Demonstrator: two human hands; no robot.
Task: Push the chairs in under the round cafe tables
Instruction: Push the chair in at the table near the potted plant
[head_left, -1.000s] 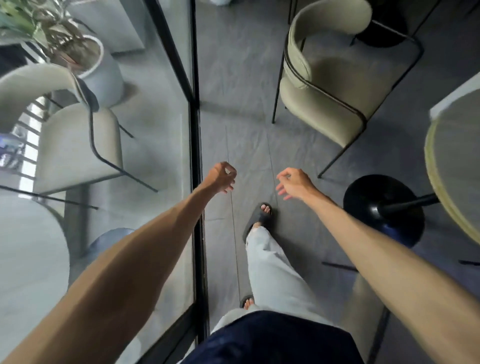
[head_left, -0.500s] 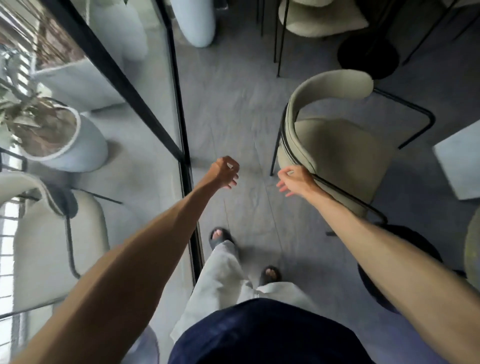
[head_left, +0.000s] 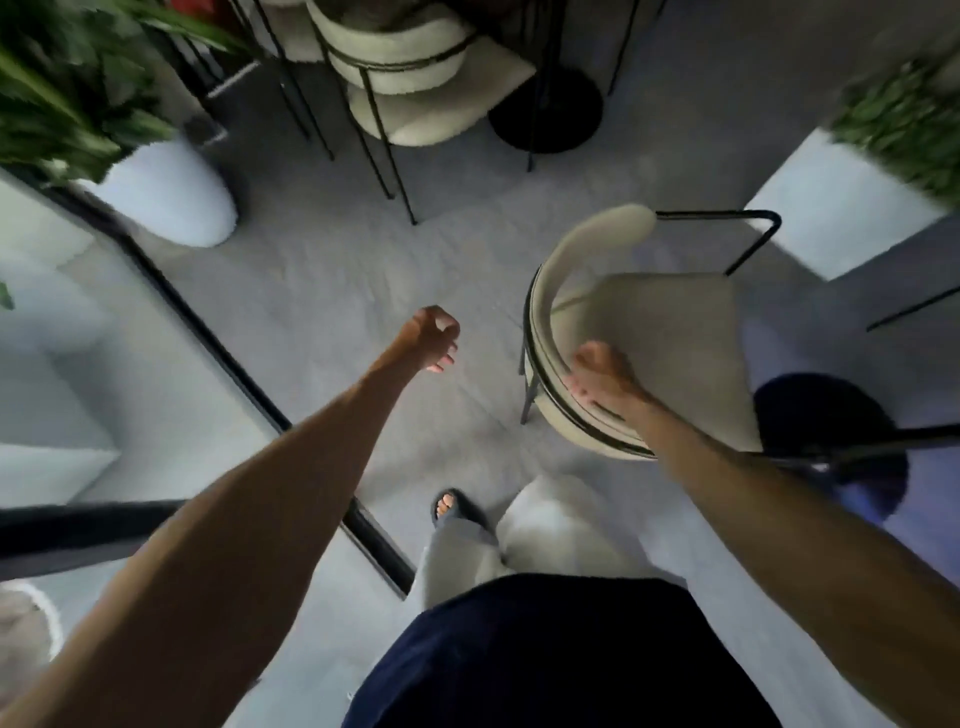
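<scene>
Right hand: we see our right hand (head_left: 602, 376) resting on the curved backrest of the near chair (head_left: 660, 353), fingers laid over the rim; the blur leaves us unsure, so we cannot tell whether it is clamped on it.
Left hand: our left hand (head_left: 428, 339) hangs in the air to the left of that chair, touching nothing, fingers curled loosely with a gap between them.
Near chair: cream seat and backrest on a thin black frame, standing on the grey floor (head_left: 322, 270), backrest turned towards us.
Table base: a round black table base (head_left: 831, 441) sits just beside the chair, on its far side from our left hand.
Far chair: a second cream chair (head_left: 410, 67) stands well beyond the near chair, next to another black base (head_left: 545, 111).
Planter: a white planter (head_left: 171, 192) with green leaves stands far to the left of the near chair.
Foot: a foot in a dark sandal (head_left: 454, 512) is planted below the near chair.
</scene>
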